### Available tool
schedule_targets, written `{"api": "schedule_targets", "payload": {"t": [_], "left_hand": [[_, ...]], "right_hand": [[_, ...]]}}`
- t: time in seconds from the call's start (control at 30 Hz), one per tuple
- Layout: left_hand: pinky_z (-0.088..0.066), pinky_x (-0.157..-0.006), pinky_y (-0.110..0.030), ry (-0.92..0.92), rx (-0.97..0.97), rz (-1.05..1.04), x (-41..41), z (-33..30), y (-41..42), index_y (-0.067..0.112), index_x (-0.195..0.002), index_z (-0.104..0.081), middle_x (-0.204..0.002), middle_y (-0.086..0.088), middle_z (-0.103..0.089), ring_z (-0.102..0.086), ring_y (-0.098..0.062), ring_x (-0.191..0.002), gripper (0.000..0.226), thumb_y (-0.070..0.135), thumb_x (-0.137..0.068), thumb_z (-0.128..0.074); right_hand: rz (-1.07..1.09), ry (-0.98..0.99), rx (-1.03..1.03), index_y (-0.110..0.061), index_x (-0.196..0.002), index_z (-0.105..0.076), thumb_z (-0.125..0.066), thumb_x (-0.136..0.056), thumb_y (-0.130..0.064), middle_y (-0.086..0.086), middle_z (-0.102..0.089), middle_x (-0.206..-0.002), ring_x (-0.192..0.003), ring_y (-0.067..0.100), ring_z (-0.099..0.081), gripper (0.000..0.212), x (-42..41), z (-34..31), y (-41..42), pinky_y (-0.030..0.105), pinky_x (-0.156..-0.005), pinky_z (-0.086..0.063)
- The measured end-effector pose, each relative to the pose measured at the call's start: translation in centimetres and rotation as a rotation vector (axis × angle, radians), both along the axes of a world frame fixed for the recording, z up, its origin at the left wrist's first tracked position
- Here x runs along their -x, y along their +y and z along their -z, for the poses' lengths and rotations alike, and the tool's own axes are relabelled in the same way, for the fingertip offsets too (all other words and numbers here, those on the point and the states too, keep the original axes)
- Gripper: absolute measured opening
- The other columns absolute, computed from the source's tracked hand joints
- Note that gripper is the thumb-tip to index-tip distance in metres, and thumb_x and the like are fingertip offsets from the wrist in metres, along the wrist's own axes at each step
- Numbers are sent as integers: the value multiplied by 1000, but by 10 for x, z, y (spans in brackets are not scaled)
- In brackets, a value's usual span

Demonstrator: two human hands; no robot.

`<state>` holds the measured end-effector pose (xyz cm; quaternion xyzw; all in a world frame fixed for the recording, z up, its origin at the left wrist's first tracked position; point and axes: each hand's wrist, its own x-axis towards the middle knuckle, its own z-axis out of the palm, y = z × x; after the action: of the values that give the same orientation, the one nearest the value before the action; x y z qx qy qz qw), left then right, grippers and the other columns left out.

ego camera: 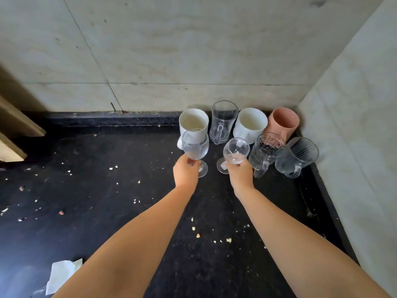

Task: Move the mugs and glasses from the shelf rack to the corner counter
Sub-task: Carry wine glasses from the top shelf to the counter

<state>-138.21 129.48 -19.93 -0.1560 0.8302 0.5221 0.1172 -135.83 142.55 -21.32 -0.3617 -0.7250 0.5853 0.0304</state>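
Both hands reach toward the upper right of the frame, where a black speckled stone counter (pixel 107 190) runs into a corner of pale tiled walls (pixel 150 50). The left hand (pixel 186 173) has its fingers curled round the stem of a clear stemmed wine glass (pixel 195 147), whose round foot shows just right of the knuckles. The right hand (pixel 239 173) grips a second, rounder clear stemmed glass (pixel 236 150) low on its bowl, and that glass tilts left with its foot hanging beside the thumb. Whether either foot already touches the counter is hard to tell from this angle.

Behind them, against the back wall, stand a white ceramic mug (pixel 194 123), a clear glass handled mug (pixel 223 121), a wider white ceramic cup (pixel 250 123) and a pink ceramic mug (pixel 283 121). In front of those sit a clear patterned glass mug (pixel 265 151) and a clear ribbed glass tumbler (pixel 297 157), close to the right-hand wall.

The stemmed glasses look light, thin-walled and smooth (so they are likely slippery and easily chipped against their neighbours). The stem just under the bowl seems the safest hold, and the tilted one will probably need righting before it is set down. Crumbs and a scrap of white paper (pixel 62 274) litter the lower left.
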Motion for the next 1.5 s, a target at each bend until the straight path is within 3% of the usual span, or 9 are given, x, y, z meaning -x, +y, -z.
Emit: {"api": "schedule_targets", "payload": {"t": [0.17, 0.4, 0.63, 0.7, 0.83, 1.03, 1.13, 1.3, 1.5], "left_hand": [[-39, -57, -26, -35, -8, -24, 10, 17, 9, 5, -79, -56, -79, -7, -59, -52, -18, -74, 10, 7, -88, -52], [-42, -67, -26, -40, -19, -30, 13, 28, 16, 1, -103, -62, -96, -9, -64, -58, -19, -86, 19, 9, -89, -51], [-38, -55, -22, -21, 26, 47, 11, 22, 18, 15, -77, -52, -77, 0, -54, -50, -11, -66, 14, 8, -89, -53], [-39, -57, -20, -32, 37, 85, 6, 16, 13, 10, -97, -56, -89, -2, -56, -53, -12, -75, 9, 7, -90, -54], [-41, -72, -23, -53, 103, 122, -5, -3, -10, 6, -118, -53, -112, -8, -58, -51, -14, -91, 30, 4, -89, -56], [-47, -77, -31, 19, 301, 213, -23, -43, -58, 10, -114, -59, -116, -8, -61, -57, -21, -93, 25, 13, -91, -48], [-46, -82, -37, 75, 516, 289, -44, -63, -89, 13, -114, -58, -119, -7, -56, -56, -28, -104, 26, 15, -93, -42], [-43, -92, -41, 121, 787, 330, -88, -87, -161, 12, -117, -55, -124, -8, -54, -49, -29, -117, 27, 17, -94, -41], [-41, -95, -41, 86, 904, 95, -162, -126, -275, 12, -121, -53, -126, -8, -53, -48, -30, -120, 29, 20, -95, -40]], "right_hand": [[-18, -44, -19, -4, -110, -65, -61, -89, -16, 15, -69, -108, -97, 23, -62, 25, 7, 16, 7, 27, -79, -40], [-28, -52, -19, -8, -116, -63, -57, -91, -13, 10, -67, -110, -105, 21, -61, 26, 11, 21, 8, 25, -80, -40], [-95, -109, -82, -9, -122, -55, -59, -89, -13, 10, -64, -115, -109, 24, -60, 33, 11, 20, 11, 27, -82, -41], [-117, -142, -75, -9, -128, -48, -61, -89, -13, 10, -61, -122, -113, 25, -58, 41, 5, 16, 12, 27, -83, -41], [-129, -263, -75, -5, -134, -42, -58, -92, -17, 14, -56, -131, -120, 30, -55, 47, -11, -4, 9, 35, -93, -45], [-591, -410, -360, 0, -120, -59, -40, -96, -12, 19, -60, -124, -117, 33, -56, 33, -22, -60, -17, 32, -89, -43], [-797, -310, -605, -1, -108, -61, -39, -97, -10, 19, -62, -112, -107, 33, -58, 26, -24, -86, -47, 35, -90, -46], [-1119, -145, -923, -9, -123, -47, -36, -100, -19, 14, -52, -126, -110, 36, -56, 28, -40, -115, -118, 43, -88, -48], [-1336, 98, -1142, -11, -127, -45, -34, -101, -25, 12, -48, -128, -112, 32, -53, 32, -79, -155, -228, 39, -80, -46]]}}
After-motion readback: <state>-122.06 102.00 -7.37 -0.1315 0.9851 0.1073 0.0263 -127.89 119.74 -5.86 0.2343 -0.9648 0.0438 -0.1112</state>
